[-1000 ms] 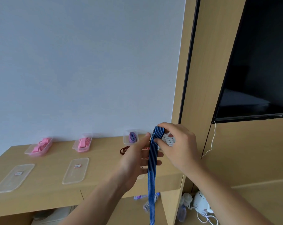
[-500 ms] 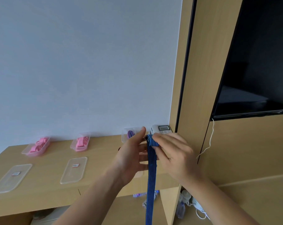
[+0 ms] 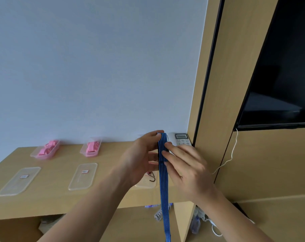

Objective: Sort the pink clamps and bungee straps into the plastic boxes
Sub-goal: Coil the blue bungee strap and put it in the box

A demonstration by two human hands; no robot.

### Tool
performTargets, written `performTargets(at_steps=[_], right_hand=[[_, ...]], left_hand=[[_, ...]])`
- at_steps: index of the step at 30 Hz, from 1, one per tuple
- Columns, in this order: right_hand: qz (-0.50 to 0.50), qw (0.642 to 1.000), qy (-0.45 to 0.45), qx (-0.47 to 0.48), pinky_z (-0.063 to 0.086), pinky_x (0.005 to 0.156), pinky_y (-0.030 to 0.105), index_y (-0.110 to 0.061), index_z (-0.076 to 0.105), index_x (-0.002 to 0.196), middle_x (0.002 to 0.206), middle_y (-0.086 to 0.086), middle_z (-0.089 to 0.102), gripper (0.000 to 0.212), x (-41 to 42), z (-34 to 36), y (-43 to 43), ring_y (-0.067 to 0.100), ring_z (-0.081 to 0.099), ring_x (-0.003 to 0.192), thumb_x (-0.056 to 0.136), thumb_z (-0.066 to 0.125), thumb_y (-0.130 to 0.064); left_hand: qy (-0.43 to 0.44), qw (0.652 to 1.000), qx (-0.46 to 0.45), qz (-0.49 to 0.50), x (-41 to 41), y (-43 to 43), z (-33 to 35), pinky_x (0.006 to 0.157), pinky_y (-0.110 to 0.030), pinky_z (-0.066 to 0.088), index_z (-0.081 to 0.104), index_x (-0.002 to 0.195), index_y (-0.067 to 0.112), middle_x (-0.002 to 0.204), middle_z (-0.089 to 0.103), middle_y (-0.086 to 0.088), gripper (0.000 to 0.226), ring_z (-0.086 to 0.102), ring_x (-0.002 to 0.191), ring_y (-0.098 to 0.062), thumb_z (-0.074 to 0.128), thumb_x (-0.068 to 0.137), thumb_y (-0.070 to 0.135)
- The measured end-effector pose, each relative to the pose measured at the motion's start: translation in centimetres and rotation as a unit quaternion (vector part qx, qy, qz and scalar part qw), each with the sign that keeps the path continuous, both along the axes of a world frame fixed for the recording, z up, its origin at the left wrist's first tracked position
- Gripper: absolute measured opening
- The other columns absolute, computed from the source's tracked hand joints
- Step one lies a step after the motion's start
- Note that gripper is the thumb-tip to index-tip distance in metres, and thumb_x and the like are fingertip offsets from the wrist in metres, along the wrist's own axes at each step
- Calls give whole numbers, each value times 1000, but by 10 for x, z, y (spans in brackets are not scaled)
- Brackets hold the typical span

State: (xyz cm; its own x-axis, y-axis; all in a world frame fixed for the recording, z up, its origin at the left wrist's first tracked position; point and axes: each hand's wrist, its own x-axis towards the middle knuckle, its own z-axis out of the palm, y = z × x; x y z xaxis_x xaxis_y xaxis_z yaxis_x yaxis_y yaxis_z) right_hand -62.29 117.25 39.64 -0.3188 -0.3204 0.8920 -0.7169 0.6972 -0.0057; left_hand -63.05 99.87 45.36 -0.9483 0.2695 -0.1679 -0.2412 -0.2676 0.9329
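1. Right now I am in the strap half of the sort: a blue striped strap (image 3: 163, 189) is up between both hands and not yet in any box.
2. My left hand (image 3: 141, 158) grips the strap's folded top, thumb over the fold and fingers curled behind it, just left of the phone (image 3: 181, 139) that sits at the back of the bench (image 3: 50, 189).
3. My right hand (image 3: 185, 166) is in front of the phone. Its fingers lie nearly straight, tips pressing the strap flat. Its thumb is out of sight.
4. From the fold the strap hangs straight down past the bench's front edge and runs out of view.
5. Well left of the phone, along the wall, the outer clamp box (image 3: 41, 157) and inner clamp box (image 3: 89, 155) hold pink clamps (image 3: 47, 148). The outer lid (image 3: 19, 180) and inner lid (image 3: 82, 180) lie nearer me.
6. In front of the phone, under my hands, a red strap (image 3: 151, 177) with a dark hook lies on a third lid (image 3: 145, 186). I cannot see a box for straps; my left hand may be covering it.
7. Next, I judge, the long tail must be gathered into folds short enough for a small box. Elastic will likely spring open, so the left grip should hold the bundle while the right feeds each loop up.
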Motion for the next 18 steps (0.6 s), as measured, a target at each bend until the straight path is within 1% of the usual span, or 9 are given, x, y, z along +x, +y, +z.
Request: performTargets(at_steps=[2, 4, 5, 8, 11, 13, 14, 16, 18], right_hand=[[9, 1000, -9, -4, 51, 93, 37, -4, 76, 108, 124, 7, 69, 19, -2, 1, -1, 29, 64, 102, 90, 68, -8], [22, 999, -28, -14, 50, 93, 34, -6, 77, 105, 120, 5, 71, 19, -4, 4, 0, 27, 63, 100, 89, 67, -8], [29, 998, -43, -24, 50, 92, 32, -8, 78, 103, 117, 2, 72, 18, -6, 8, 1, 25, 63, 98, 88, 68, -8], [65, 988, -113, -83, 52, 84, 31, -15, 79, 94, 101, -9, 75, 16, -12, 26, 4, 14, 64, 91, 81, 74, -8], [72, 979, -154, -108, 53, 72, 35, -17, 77, 89, 86, -10, 74, 19, -23, 43, 12, 12, 65, 81, 75, 79, -4], [58, 967, -220, -111, 54, 72, 36, -19, 74, 101, 89, -7, 70, 30, -32, 49, 18, 16, 64, 85, 75, 79, -3], [52, 955, -272, -106, 53, 76, 35, -20, 71, 110, 96, -6, 66, 37, -37, 52, 21, 16, 62, 90, 78, 78, -5], [48, 923, -375, -71, 50, 85, 30, -24, 63, 126, 109, -8, 59, 46, -47, 56, 29, 12, 58, 101, 84, 74, -12], [69, 901, -425, -52, 50, 87, 27, -25, 64, 124, 109, -14, 62, 42, -56, 58, 35, 6, 59, 104, 85, 71, -13]], left_hand=[[11, 1000, -6, 11, -4, 0, 0, 83, -49, 58, 77, 115, 27, 120, 76, -12, 25, 66, 88, -29, 57, 101, 18], [20, 999, -18, 21, -6, 1, -1, 86, -51, 58, 75, 117, 26, 117, 77, -12, 30, 65, 87, -30, 56, 101, 10], [25, 999, -25, 27, -8, 3, -1, 85, -51, 59, 75, 117, 25, 112, 76, -13, 30, 64, 85, -30, 57, 101, 8], [36, 997, -52, 47, -11, 8, -4, 78, -49, 63, 72, 119, 20, 99, 69, -14, 28, 65, 79, -32, 56, 101, 6], [55, 995, -75, 45, -15, 16, -5, 87, -59, 61, 69, 122, 17, 97, 72, -14, 28, 69, 82, -35, 54, 102, 5], [71, 992, -96, 42, -18, 23, -4, 85, -53, 62, 68, 123, 20, 98, 75, -9, 30, 73, 81, -29, 53, 102, 4], [79, 990, -109, 42, -19, 26, -3, 83, -50, 62, 66, 124, 22, 102, 77, -8, 31, 74, 82, -27, 52, 103, 5], [91, 986, -136, 43, -22, 31, -1, 88, -51, 61, 62, 128, 26, 111, 78, -8, 33, 75, 90, -29, 53, 103, 5], [94, 983, -151, 47, -25, 37, -2, 93, -54, 60, 59, 132, 26, 115, 77, -9, 37, 76, 96, -31, 55, 103, 5]])
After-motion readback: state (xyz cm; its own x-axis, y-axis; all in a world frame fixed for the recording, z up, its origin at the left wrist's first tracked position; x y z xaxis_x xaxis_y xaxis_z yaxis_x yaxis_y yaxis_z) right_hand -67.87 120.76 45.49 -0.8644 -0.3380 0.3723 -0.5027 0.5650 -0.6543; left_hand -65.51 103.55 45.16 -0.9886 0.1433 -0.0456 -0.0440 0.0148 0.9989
